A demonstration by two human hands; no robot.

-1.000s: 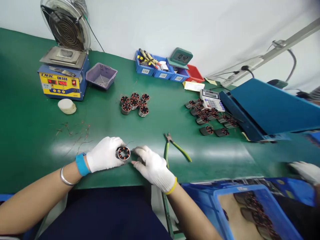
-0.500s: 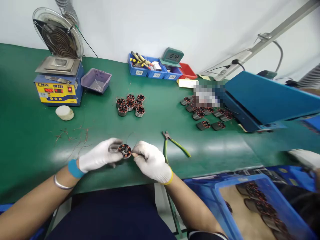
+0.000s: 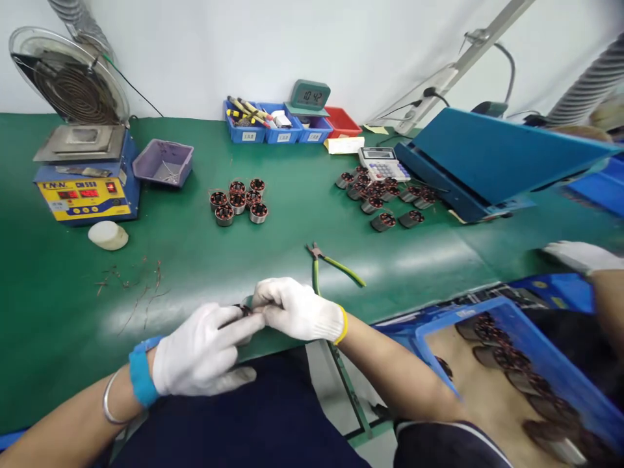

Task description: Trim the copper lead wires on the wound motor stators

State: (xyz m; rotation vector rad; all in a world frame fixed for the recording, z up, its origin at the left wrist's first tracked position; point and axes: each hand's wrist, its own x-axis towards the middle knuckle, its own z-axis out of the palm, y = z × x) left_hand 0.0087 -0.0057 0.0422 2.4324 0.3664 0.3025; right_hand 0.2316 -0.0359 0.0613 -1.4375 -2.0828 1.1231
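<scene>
Mostly hidden between the gloved hands, a motor stator is sitting near the six o'clock edge of the desk. The left hand is covering it from eight o'clock, thumb standing apart, two fingers lying nearly straight; whether they are gripping, I cannot tell. The right hand is meeting it from three o'clock, fingers bending close together, their hold being hidden. Green-handled pliers are lying at two o'clock, seven wound stators at twelve.
</scene>
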